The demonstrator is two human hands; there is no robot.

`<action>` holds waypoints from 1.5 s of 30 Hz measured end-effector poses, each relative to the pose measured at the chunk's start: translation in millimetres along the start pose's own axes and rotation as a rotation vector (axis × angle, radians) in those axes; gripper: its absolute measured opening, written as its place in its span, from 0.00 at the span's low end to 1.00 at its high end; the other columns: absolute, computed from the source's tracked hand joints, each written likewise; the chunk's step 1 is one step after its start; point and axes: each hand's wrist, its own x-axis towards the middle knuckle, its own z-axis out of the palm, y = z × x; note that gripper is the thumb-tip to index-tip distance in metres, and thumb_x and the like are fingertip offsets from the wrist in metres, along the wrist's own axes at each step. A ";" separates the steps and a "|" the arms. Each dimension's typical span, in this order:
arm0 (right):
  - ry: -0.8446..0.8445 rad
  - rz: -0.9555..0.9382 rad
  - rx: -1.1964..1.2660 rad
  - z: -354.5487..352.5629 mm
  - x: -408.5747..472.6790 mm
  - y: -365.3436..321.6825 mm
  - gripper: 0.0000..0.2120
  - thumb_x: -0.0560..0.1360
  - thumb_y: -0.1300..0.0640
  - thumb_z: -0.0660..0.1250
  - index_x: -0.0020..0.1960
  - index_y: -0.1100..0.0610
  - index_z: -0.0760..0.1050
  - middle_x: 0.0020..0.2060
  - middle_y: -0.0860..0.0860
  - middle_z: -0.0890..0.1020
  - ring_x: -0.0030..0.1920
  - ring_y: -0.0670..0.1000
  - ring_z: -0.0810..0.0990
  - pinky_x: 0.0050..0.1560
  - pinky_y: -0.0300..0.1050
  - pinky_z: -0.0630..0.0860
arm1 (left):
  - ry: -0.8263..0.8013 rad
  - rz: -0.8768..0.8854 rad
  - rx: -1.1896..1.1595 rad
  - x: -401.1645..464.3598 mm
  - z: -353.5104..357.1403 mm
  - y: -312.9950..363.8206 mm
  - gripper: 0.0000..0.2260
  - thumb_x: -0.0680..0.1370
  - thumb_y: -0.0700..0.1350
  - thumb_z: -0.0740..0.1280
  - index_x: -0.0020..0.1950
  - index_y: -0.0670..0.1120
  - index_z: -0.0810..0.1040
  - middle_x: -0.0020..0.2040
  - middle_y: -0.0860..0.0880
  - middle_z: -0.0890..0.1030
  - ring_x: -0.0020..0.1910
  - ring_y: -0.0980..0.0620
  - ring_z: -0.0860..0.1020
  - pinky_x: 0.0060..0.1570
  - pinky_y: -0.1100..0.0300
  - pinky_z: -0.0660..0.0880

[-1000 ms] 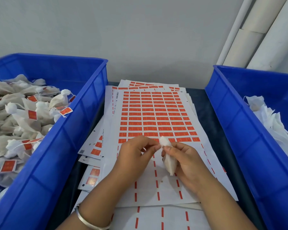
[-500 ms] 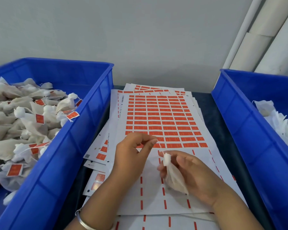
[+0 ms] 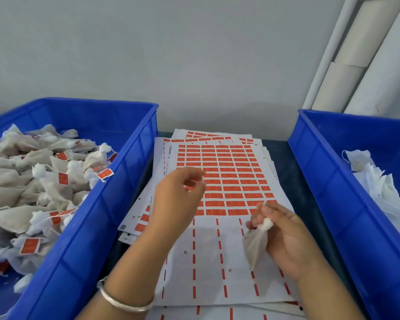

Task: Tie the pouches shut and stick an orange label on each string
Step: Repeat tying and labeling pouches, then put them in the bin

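Orange labels [image 3: 226, 181] lie in rows right under the left hand [image 3: 178, 195], which curls holding nothing I can see, while the right hand [image 3: 284, 241] at lower right grips the pouch [image 3: 255, 245].

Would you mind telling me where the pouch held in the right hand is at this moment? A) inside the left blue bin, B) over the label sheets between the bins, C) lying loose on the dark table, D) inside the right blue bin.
B: the right hand pinches the pouch by its gathered neck above the label sheets, between both bins.
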 end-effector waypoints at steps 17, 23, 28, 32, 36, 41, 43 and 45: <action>0.171 -0.200 0.054 -56.9 -5.3 -32.3 0.05 0.66 0.57 0.66 0.33 0.56 0.79 0.24 0.50 0.72 0.26 0.45 0.72 0.32 0.39 0.73 | -0.485 0.131 0.419 -11.6 163.8 14.8 0.25 0.74 0.59 0.65 0.68 0.50 0.70 0.67 0.51 0.73 0.62 0.48 0.72 0.62 0.52 0.71; 0.191 -0.128 0.076 -61.2 -0.9 -26.7 0.07 0.66 0.55 0.67 0.31 0.54 0.79 0.24 0.49 0.71 0.26 0.45 0.71 0.32 0.39 0.72 | -0.577 0.133 0.566 -13.2 151.0 8.0 0.27 0.75 0.59 0.64 0.72 0.52 0.66 0.73 0.52 0.65 0.70 0.47 0.66 0.65 0.49 0.66; 0.182 -0.116 0.035 -62.8 -1.0 -23.7 0.06 0.65 0.55 0.68 0.32 0.54 0.80 0.25 0.50 0.73 0.26 0.45 0.73 0.30 0.38 0.74 | -0.698 0.279 0.818 -11.7 143.7 14.0 0.25 0.78 0.55 0.62 0.74 0.52 0.61 0.75 0.51 0.60 0.73 0.47 0.60 0.66 0.48 0.65; 0.215 -0.106 -0.037 -63.4 -0.5 -20.9 0.05 0.64 0.55 0.69 0.33 0.56 0.81 0.25 0.51 0.75 0.26 0.46 0.75 0.30 0.38 0.76 | -0.679 0.413 0.836 -16.1 144.7 5.4 0.23 0.77 0.48 0.67 0.70 0.56 0.67 0.72 0.53 0.65 0.70 0.49 0.64 0.64 0.50 0.70; 0.227 -0.078 -0.084 -62.6 -1.0 -17.0 0.05 0.68 0.57 0.69 0.40 0.59 0.81 0.29 0.51 0.81 0.28 0.47 0.80 0.29 0.38 0.77 | -0.426 0.309 0.584 -24.0 145.0 -0.7 0.17 0.79 0.57 0.59 0.65 0.55 0.74 0.65 0.55 0.75 0.59 0.52 0.76 0.55 0.59 0.72; 0.259 -0.027 -0.175 -61.3 1.8 -12.2 0.05 0.74 0.60 0.68 0.42 0.56 0.83 0.36 0.52 0.85 0.32 0.47 0.83 0.32 0.39 0.78 | -0.351 0.239 0.480 -24.2 150.3 -5.0 0.16 0.79 0.57 0.57 0.64 0.57 0.76 0.65 0.58 0.75 0.58 0.54 0.77 0.56 0.61 0.71; 0.272 -0.014 -0.209 -60.5 2.8 -10.1 0.06 0.74 0.61 0.69 0.41 0.55 0.83 0.37 0.53 0.85 0.33 0.48 0.83 0.32 0.40 0.78 | -0.351 0.221 0.468 -24.6 150.9 -6.0 0.16 0.79 0.57 0.57 0.63 0.57 0.76 0.65 0.58 0.75 0.58 0.54 0.77 0.56 0.60 0.72; 0.281 -0.009 -0.236 -59.9 3.4 -8.6 0.08 0.74 0.61 0.69 0.39 0.54 0.84 0.38 0.52 0.85 0.32 0.47 0.83 0.32 0.40 0.78 | -0.353 0.195 0.440 -24.2 150.4 -5.4 0.15 0.80 0.56 0.57 0.63 0.56 0.77 0.65 0.57 0.75 0.59 0.54 0.77 0.58 0.59 0.72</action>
